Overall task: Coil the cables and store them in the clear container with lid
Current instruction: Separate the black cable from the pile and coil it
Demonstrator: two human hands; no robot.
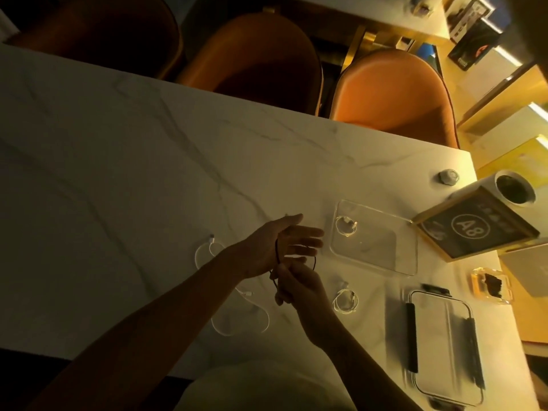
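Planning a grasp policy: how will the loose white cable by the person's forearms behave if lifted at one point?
The loose white cable is thin and sprawls in slack loops, so it probably flops and trails. It looks light, so likely drags easily across the smooth marble table.

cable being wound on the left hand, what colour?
Black, a thin cable looped round the left hand; seen in the head view.

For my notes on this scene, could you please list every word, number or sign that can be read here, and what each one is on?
"A8", inside a circle, seen upside down: on the dark sign with a gold frame at the right end of the table.
Small characters next to the circle on that sign: too blurred to read.
Print on the dark boxes at the top right: too small to read.
No text shows on the clear container, the lid or the cables.
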